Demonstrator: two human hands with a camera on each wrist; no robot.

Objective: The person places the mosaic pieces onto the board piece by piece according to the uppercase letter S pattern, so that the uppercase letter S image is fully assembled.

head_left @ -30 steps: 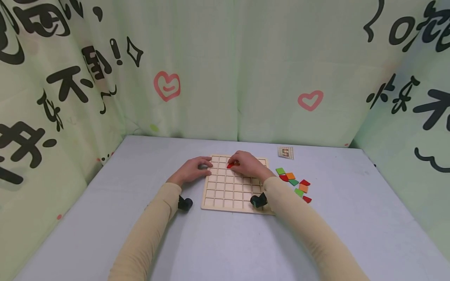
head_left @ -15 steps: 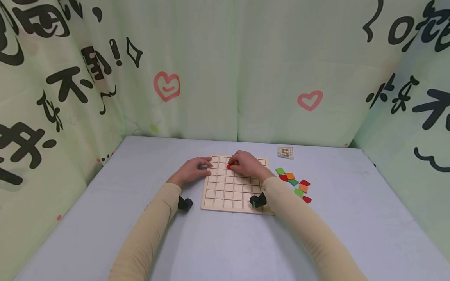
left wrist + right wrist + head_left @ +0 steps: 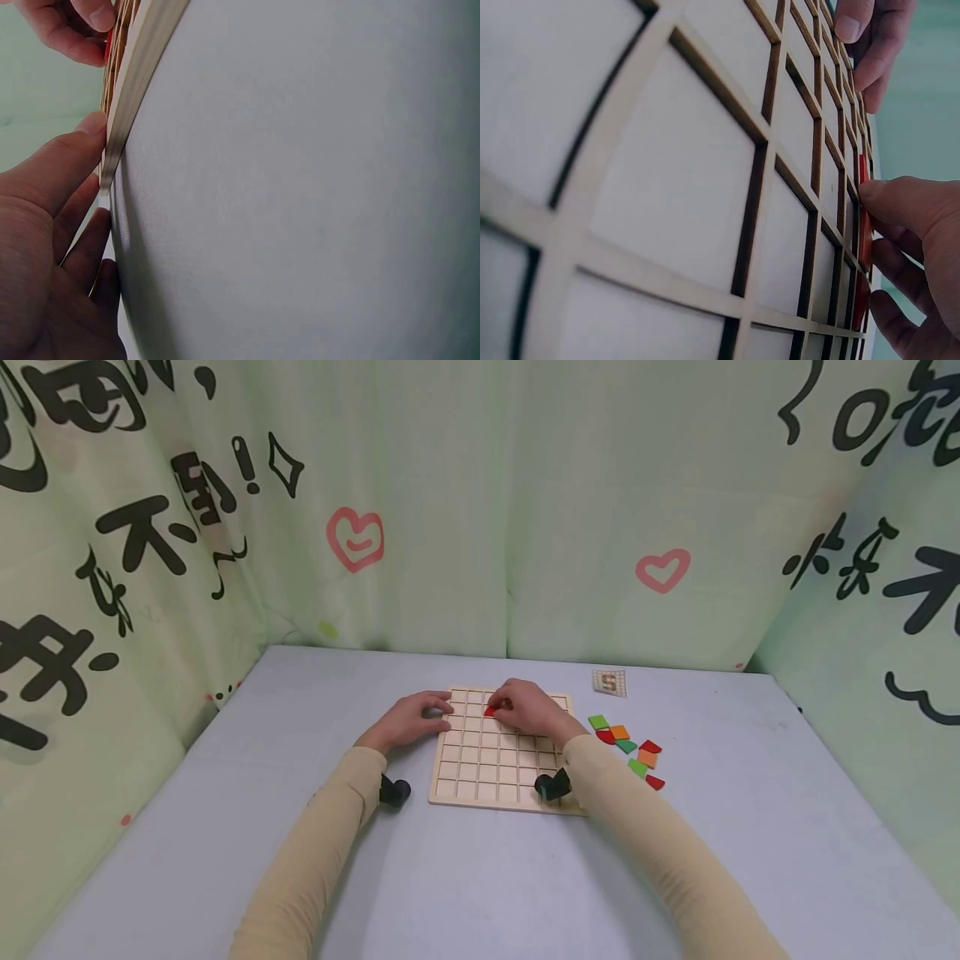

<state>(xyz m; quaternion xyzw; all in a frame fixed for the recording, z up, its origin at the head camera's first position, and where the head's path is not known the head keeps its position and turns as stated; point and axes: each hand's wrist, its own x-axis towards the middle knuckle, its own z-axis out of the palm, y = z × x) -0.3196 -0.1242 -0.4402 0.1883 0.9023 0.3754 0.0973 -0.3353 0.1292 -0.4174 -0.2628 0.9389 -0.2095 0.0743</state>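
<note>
Right hand: the right hand [image 3: 528, 708] rests on the wooden grid board [image 3: 491, 768], fingertips curled onto a red piece [image 3: 491, 712] in a far-row cell; whether it pinches or only presses is hard to tell.
Left hand: the left hand [image 3: 411, 721] lies with straight fingers against the board's left edge, holding nothing.
Loose pieces: coloured tiles [image 3: 628, 750] lie on the table [image 3: 225, 827] right of the board.
Card: a small card [image 3: 609, 682] sits beyond them.

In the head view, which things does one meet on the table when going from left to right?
Left hand → wooden grid board → red piece under the right hand → loose coloured pieces on the table.
</note>
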